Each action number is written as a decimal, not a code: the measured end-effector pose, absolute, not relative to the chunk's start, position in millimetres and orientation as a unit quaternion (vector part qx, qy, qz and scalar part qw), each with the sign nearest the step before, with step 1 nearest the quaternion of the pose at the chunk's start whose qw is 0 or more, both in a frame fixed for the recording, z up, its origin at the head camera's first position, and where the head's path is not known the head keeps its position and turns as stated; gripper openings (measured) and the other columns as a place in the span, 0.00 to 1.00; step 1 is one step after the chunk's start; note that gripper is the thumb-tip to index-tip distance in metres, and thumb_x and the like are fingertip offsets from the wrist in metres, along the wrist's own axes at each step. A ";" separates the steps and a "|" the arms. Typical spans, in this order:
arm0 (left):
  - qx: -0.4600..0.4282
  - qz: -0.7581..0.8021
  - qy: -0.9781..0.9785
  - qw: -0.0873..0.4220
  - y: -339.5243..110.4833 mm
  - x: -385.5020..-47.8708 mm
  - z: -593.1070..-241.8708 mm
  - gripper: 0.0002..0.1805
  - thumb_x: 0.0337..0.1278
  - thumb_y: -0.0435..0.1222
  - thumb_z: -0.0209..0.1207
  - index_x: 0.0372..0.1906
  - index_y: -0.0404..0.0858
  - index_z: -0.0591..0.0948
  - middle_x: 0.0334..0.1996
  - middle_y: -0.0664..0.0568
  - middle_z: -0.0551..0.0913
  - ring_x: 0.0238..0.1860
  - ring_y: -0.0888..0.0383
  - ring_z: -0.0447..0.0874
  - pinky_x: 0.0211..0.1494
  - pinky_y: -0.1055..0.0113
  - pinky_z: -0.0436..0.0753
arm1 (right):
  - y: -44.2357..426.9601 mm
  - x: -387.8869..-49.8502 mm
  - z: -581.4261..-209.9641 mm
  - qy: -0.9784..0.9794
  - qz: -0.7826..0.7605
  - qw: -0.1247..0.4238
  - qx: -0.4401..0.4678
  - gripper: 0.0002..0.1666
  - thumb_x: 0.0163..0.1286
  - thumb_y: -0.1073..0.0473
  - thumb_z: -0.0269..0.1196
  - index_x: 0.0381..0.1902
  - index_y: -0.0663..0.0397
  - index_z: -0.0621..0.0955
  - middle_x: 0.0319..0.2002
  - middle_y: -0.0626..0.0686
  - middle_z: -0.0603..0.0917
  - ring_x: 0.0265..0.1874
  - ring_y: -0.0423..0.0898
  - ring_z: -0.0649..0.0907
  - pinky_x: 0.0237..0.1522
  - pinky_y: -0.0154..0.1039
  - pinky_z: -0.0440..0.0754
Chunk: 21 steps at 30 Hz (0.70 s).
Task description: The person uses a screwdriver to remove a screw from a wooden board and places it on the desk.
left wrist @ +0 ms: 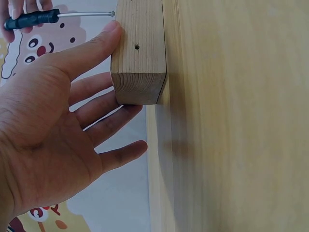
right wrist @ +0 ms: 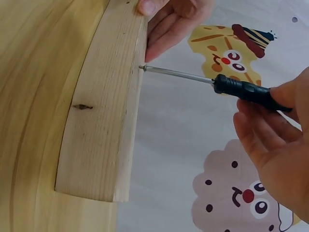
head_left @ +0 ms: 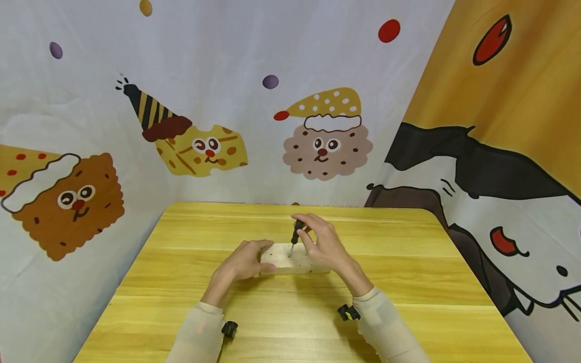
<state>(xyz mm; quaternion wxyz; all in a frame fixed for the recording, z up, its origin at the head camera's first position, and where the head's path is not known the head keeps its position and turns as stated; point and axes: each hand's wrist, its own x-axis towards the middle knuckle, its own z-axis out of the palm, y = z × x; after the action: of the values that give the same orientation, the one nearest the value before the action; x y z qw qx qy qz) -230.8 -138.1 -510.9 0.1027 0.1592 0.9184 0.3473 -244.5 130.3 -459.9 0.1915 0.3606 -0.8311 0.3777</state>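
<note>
A pale wooden block (head_left: 278, 262) lies on the table, with small holes and a dark knot in its faces. My left hand (head_left: 245, 259) grips its left end, the thumb on the near side and fingers on the far side. In my right hand (head_left: 328, 248) is a screwdriver (head_left: 295, 237), held by its dark handle with thumb and fingers. The screwdriver stands nearly upright, slightly tilted, above the block. In the right wrist view, its metal shaft (right wrist: 178, 73) meets a small screw head (right wrist: 143, 67) at the block's top face.
The yellow wood-grain table (head_left: 281, 317) spreads around the block. Behind it hangs a white cloth (head_left: 227, 60) printed with cartoon snacks, and a yellow printed cloth (head_left: 522, 101) hangs at the right. Small black devices (head_left: 230, 329) sit at both wrists.
</note>
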 end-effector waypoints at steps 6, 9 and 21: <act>0.160 0.347 0.919 0.101 -138.4 -230.2 -511.8 0.41 0.68 0.46 0.79 0.81 0.38 0.78 0.77 0.41 0.84 0.77 0.40 0.83 0.82 0.39 0.82 | 128.4 -246.8 -460.5 -0.836 0.350 0.239 0.348 0.22 0.80 0.61 0.74 0.68 0.57 0.88 0.48 0.56 0.90 0.41 0.49 0.89 0.42 0.47 0.92; 0.160 0.349 0.918 0.100 -138.5 -230.0 -511.8 0.41 0.68 0.45 0.80 0.81 0.37 0.78 0.77 0.41 0.84 0.77 0.40 0.84 0.82 0.38 0.82 | 127.6 -248.1 -461.0 -0.837 0.340 0.255 0.344 0.24 0.75 0.61 0.78 0.66 0.57 0.89 0.45 0.55 0.90 0.38 0.48 0.89 0.39 0.46 0.92; 0.162 0.348 0.918 0.099 -138.8 -230.6 -512.4 0.41 0.68 0.46 0.79 0.81 0.37 0.78 0.76 0.41 0.84 0.76 0.40 0.84 0.82 0.39 0.82 | 126.1 -246.9 -459.0 -0.826 0.364 0.223 0.368 0.27 0.74 0.68 0.76 0.70 0.57 0.87 0.46 0.56 0.92 0.41 0.49 0.93 0.44 0.47 0.96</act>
<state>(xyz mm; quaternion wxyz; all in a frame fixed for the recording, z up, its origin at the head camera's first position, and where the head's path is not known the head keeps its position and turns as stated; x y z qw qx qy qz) -230.6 -138.8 -512.4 0.0994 0.1622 0.9181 0.3477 -246.9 126.1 -459.0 0.2226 0.3684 -0.8260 0.3640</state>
